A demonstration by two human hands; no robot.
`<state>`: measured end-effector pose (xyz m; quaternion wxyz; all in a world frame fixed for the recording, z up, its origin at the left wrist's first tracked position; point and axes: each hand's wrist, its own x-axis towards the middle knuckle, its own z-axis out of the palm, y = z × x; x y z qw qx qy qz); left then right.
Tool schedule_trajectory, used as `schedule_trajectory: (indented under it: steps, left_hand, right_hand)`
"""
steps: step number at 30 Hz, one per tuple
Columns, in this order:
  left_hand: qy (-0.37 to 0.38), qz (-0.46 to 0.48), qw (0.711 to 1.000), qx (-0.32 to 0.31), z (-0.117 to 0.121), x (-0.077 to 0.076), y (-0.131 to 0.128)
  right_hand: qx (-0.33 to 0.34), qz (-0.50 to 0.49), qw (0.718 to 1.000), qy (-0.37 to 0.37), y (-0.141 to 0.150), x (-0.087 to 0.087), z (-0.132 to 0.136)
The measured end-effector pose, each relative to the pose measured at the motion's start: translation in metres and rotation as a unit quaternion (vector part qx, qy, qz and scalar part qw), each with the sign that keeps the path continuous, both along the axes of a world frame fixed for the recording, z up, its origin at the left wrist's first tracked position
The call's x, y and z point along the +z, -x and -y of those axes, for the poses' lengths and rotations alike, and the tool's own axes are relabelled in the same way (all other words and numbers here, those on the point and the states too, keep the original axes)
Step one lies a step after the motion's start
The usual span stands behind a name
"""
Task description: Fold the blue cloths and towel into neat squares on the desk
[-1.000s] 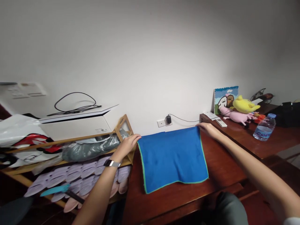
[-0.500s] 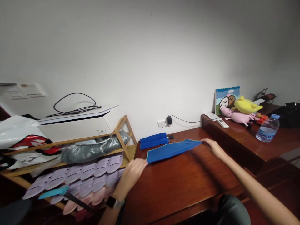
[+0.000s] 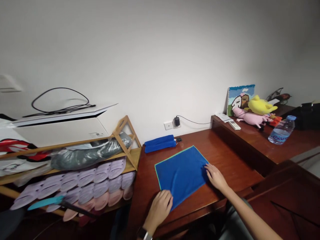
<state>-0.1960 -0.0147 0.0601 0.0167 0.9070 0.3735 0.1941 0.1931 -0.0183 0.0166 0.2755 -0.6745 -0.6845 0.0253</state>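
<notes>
A blue cloth with a thin green edging lies on the brown wooden desk, a few soft wrinkles across it. No green shows along its near edge. My left hand is at the near left corner, fingers curled down on the cloth; the thumb is partly hidden. At the right side, my right hand rests with its fingertips slightly apart on the cloth's edge. Behind the cloth, near the wall, sits a folded blue cloth bundle.
A wooden rack with several lilac clogs and a white box stands left. The raised desk section at right bears a water bottle, plush toys, a remote and a picture. A black charger is plugged into the wall.
The cloth was held up between both hands, then lowered and drawn nearer; now it lies flat on the desk. Both hands have come down towards me, and the blue bundle behind has come into sight.
</notes>
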Motion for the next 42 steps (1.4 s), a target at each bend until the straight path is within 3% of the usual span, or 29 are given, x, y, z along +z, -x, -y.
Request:
schedule_trajectory:
  steps: [4,8,13,16,18,20,24,26,29,31,35,38,40,42]
  left_hand:
    - [0.004,-0.003,1.000,0.006,-0.037,-0.006,-0.050]
    - [0.031,-0.063,0.998,0.009,-0.045,-0.029,-0.059]
    - [0.034,-0.073,0.997,0.014,0.000,-0.046,-0.035]
    - [0.053,-0.071,0.996,0.009,0.032,-0.043,-0.034]
    - [0.070,-0.055,0.996,0.024,0.039,-0.035,-0.042]
    - [0.070,-0.024,0.997,0.033,0.029,-0.023,-0.051]
    - [0.014,0.001,1.000,-0.001,-0.031,-0.010,-0.056]
    - [0.003,-0.023,1.000,0.000,-0.060,-0.015,-0.051]
    - [0.019,-0.054,0.997,0.044,-0.076,-0.032,-0.043]
    - [0.025,-0.055,0.994,0.092,-0.065,-0.046,-0.043]
    - [0.007,-0.028,0.980,0.198,-0.010,-0.080,-0.054]
    - [-0.008,-0.013,0.975,0.221,0.025,-0.098,-0.058]
    - [-0.013,-0.007,0.977,0.211,0.028,-0.097,-0.059]
    - [-0.015,-0.003,0.981,0.195,0.013,-0.084,-0.062]
  right_hand:
    - [-0.018,0.045,0.996,0.078,0.031,-0.017,-0.011]
    - [-0.009,0.079,0.992,0.098,0.023,-0.036,-0.001]
    - [0.039,0.081,0.991,0.103,-0.004,-0.031,0.001]
    - [0.088,0.072,0.983,0.145,-0.015,-0.015,-0.013]
    - [0.117,0.075,0.975,0.174,-0.014,-0.003,-0.024]
    - [0.094,0.076,0.978,0.172,-0.002,0.004,-0.032]
    - [-0.120,0.019,0.986,0.111,0.052,-0.007,-0.032]
    - [-0.179,0.000,0.977,0.118,0.077,-0.021,-0.027]
    - [-0.175,0.006,0.974,0.145,0.091,-0.033,-0.025]
    - [-0.145,0.012,0.977,0.153,0.086,-0.031,-0.030]
    - [-0.015,0.046,0.986,0.161,0.058,-0.009,-0.053]
    - [0.095,0.060,0.977,0.179,0.042,0.005,-0.072]
    - [0.112,0.048,0.974,0.192,0.038,0.009,-0.082]
    - [0.080,0.028,0.980,0.182,0.041,0.009,-0.088]
